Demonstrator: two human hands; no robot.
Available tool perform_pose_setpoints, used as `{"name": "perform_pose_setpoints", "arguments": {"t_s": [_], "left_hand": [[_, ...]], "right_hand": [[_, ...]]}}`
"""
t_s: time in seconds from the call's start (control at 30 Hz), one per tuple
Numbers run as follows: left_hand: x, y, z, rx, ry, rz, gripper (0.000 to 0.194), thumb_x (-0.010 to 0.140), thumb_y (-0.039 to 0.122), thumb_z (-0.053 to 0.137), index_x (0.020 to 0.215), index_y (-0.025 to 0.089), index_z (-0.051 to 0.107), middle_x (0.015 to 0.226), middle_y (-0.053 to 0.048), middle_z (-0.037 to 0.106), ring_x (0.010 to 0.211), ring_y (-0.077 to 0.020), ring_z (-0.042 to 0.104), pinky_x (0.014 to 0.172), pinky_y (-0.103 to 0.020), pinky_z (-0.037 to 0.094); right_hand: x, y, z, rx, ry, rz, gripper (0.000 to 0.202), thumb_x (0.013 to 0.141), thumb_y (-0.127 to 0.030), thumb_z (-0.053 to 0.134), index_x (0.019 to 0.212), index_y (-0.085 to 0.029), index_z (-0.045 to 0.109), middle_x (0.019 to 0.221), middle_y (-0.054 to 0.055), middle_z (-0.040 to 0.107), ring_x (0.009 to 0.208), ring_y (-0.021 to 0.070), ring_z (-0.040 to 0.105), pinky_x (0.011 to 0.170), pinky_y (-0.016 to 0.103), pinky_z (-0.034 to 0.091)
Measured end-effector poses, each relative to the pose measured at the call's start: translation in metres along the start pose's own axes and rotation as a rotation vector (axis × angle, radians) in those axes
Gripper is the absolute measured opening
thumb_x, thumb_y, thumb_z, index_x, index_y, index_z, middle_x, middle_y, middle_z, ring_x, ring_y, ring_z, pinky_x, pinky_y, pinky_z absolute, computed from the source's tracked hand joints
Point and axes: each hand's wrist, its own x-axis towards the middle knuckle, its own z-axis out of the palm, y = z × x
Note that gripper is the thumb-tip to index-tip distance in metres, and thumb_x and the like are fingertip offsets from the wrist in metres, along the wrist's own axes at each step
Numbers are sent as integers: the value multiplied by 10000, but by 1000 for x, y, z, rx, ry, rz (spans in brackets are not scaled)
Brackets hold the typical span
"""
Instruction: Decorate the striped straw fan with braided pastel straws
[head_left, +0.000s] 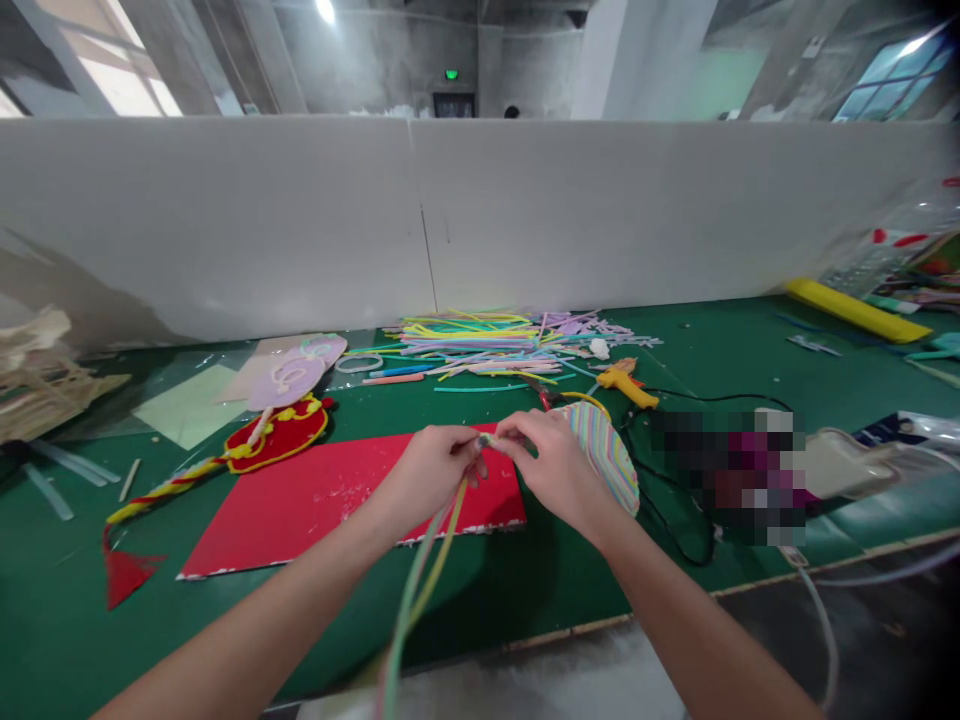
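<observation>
My left hand (442, 467) and my right hand (551, 462) meet over the right part of a red board (300, 500). Both pinch the upper end of a bundle of thin pastel strips (420, 580). Green and yellow strands hang from my left hand past the table's front edge, blurred at the bottom. The fingers partly cover the pinched end. Just beyond my right hand lies a striped pastel oval piece (604, 450), partly behind the wrist. Red-handled pliers (545, 397) rest near it.
A pile of coloured strips (480, 340) lies at the back. A yellow glue gun (628, 384) and black cable are to the right. A red tasselled ornament (281, 437) and lilac piece (296, 372) sit left. A white partition (300, 220) stands behind.
</observation>
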Motion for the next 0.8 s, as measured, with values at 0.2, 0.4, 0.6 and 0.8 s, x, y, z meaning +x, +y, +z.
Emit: {"name": "perform_pose_setpoints", "arguments": {"t_s": [0.2, 0.4, 0.6, 0.8], "left_hand": [[1, -20, 4, -155, -11, 43, 240, 795, 196, 382, 1006, 183, 496, 858, -35, 669, 793, -159, 630, 756, -293, 456], [-1, -27, 3, -230, -72, 127, 170, 757, 192, 495, 926, 192, 480, 878, -36, 683, 872, -159, 628, 804, -292, 458], [-7, -34, 5, 6, 45, 175, 118, 769, 235, 519, 885, 227, 497, 834, 12, 688, 826, -152, 640, 727, -240, 468], [-10, -41, 0, 279, 40, 294, 142, 828, 288, 453, 916, 236, 552, 872, 18, 662, 783, -125, 616, 665, -190, 426]], "right_hand": [[8, 14, 1, 142, -150, 117, 87, 811, -260, 522, 777, -202, 577, 752, -4, 624, 716, 134, 545, 691, 259, 375], [8, 15, -5, 318, -245, 132, 114, 808, -263, 499, 763, -184, 567, 741, -8, 612, 708, 121, 541, 664, 235, 390], [6, 10, -4, 395, -307, 148, 109, 797, -269, 507, 761, -182, 560, 725, -14, 608, 684, 114, 533, 659, 230, 397], [5, 8, -2, 329, -307, 139, 112, 795, -265, 507, 758, -182, 574, 738, -11, 616, 690, 115, 532, 642, 221, 383]]}}
